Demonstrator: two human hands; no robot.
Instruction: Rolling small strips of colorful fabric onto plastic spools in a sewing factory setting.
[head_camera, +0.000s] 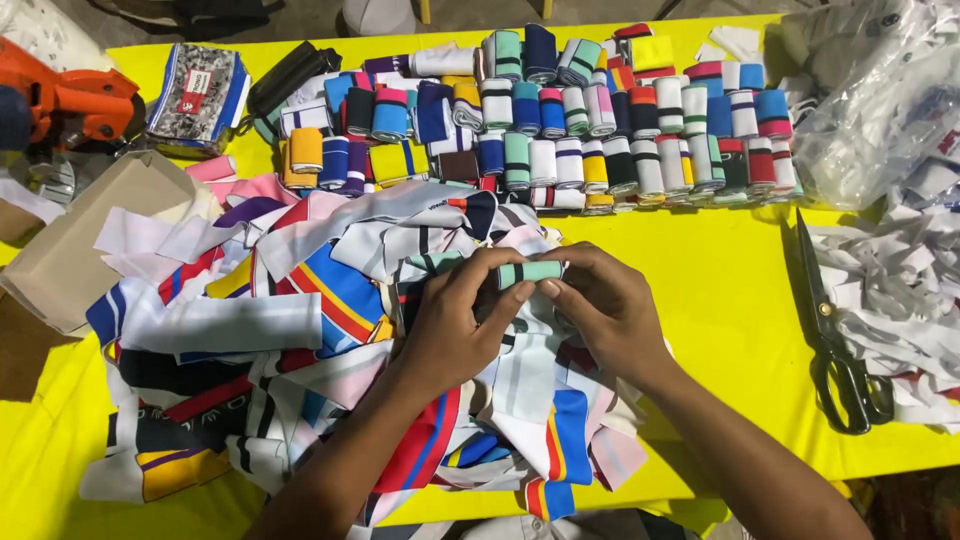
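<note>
Both my hands hold a small roll of mint-green ribbed fabric with a dark stripe (530, 271) between them. My left hand (455, 320) pinches its left end with thumb and fingers. My right hand (605, 300) closes on its right end. Under my hands lies a loose heap of striped fabric strips (300, 330) in white, blue, red, yellow and black. Beyond the heap, rows of rolled-up striped fabric pieces (600, 140) stand packed side by side on the yellow table (740, 290).
Large black scissors (838, 340) lie at the right. White scraps (890, 290) pile beside them, with a clear plastic bag (880, 100) above. A brown cardboard box (85, 235), an orange tool (70, 100) and a patterned pouch (198, 95) sit at the left.
</note>
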